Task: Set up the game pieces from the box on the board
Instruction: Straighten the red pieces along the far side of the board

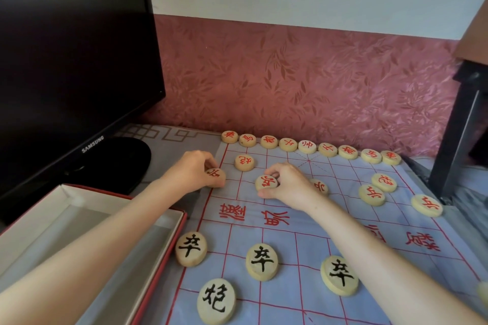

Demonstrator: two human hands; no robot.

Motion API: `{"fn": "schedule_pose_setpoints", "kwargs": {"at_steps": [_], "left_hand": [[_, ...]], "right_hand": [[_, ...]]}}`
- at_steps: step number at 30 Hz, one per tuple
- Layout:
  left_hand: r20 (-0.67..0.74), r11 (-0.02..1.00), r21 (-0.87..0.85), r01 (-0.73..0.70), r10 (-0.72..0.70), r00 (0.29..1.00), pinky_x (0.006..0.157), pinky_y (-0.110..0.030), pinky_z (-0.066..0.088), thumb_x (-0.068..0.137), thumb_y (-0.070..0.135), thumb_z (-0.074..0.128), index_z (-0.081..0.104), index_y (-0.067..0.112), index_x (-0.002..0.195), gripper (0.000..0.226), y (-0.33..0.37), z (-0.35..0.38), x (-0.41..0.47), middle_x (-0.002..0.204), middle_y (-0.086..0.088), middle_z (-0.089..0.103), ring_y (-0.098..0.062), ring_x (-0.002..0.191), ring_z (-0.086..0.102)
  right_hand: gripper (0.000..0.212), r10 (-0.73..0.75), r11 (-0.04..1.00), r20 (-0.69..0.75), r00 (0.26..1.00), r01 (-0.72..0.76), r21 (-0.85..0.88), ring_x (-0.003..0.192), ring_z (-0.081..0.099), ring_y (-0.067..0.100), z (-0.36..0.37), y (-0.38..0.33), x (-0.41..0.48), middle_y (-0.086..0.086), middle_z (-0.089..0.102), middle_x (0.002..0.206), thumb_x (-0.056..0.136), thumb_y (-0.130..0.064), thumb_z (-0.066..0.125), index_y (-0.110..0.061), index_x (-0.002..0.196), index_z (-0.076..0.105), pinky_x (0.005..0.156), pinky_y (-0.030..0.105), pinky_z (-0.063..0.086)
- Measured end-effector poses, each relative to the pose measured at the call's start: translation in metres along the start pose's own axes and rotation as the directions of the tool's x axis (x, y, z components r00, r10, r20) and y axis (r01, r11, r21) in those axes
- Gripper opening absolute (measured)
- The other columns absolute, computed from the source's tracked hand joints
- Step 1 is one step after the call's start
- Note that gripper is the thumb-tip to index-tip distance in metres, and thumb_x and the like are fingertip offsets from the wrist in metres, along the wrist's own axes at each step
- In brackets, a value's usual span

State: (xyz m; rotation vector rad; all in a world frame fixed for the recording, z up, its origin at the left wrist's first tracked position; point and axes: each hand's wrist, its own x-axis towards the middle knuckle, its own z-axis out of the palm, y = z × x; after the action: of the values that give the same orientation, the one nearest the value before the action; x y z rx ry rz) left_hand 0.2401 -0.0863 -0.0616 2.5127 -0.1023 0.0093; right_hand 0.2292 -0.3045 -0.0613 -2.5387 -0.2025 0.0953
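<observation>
Left hand: the left hand (192,171) is over the board's far-left edge. Its fingers (210,162) curl over a red soldier (216,173) and pinch the rim against the thumb.
Right hand: the right hand (290,185) is a little further in on the same row. Fingers above and thumb below pinch a second red soldier (266,182).
Why held so: gripped by the rim, each disc keeps its character face up. It looks as though both are being set on crossings of the soldier row, one per hand to save time.
Board: the board (311,253) is a pale blue sheet ruled in red, spread flat on the worktop (169,145) with red river lettering across the middle.
Pieces: they are thick cream discs with red or black characters.
Far row: the red back rank (307,146) runs edge to edge, discs almost touching.
Cannons: one red cannon (244,162) sits between the hands and the back rank. Another (384,182) is on the right.
Other red soldiers: two (371,195) (426,205) lie on the right. A further disc (320,186) is half hidden behind the right hand.
Near side: three black soldiers (262,261) and a black cannon (216,301) are out.
Box: the box (66,192) lies open just left of the board with no pieces in the part I can see, so the job looks nearly done.
Monitor: a dark monitor (74,60) stands behind the box.
</observation>
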Motion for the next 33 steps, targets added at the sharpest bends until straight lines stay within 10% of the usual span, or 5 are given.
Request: {"fn": "schedule_pose_setpoints", "kwargs": {"at_steps": [8,23,33], "left_hand": [[0.069,0.994,-0.028,-0.11,0.111,0.991,0.095,-0.032,0.047,0.073,0.026,0.075,0.063,0.023,0.113,0.042,-0.007,0.0,0.0,0.115,0.003,0.062,-0.012,0.106,0.056],[0.115,0.978,-0.113,-0.177,0.19,0.975,0.077,-0.004,0.037,0.078,0.018,0.07,0.061,0.025,0.115,0.038,-0.011,-0.002,-0.003,0.114,0.008,0.058,-0.006,0.105,0.053],[0.124,0.974,-0.138,-0.181,0.198,0.972,0.089,-0.015,0.035,0.079,0.017,0.069,0.061,0.027,0.114,0.038,-0.014,0.0,-0.003,0.118,0.008,0.058,-0.007,0.11,0.052]], "right_hand": [[0.064,-0.021,0.999,0.023,0.999,0.02,0.05,0.117,0.05,0.018,0.003,0.004,0.0,0.001,0.054,0.126,0.075,-0.024,0.076,-0.017,0.132,0.049,0.099,0.035,0.043],[0.058,-0.039,0.996,0.002,0.999,0.039,0.076,0.119,0.048,0.018,0.007,0.007,0.0,0.001,0.053,0.126,0.076,-0.022,0.073,-0.02,0.13,0.051,0.1,0.038,0.044],[0.055,-0.051,0.995,-0.007,0.999,0.051,0.081,0.12,0.046,0.017,0.008,0.008,-0.001,-0.001,0.05,0.126,0.078,-0.021,0.071,-0.021,0.129,0.051,0.099,0.037,0.043]]}}
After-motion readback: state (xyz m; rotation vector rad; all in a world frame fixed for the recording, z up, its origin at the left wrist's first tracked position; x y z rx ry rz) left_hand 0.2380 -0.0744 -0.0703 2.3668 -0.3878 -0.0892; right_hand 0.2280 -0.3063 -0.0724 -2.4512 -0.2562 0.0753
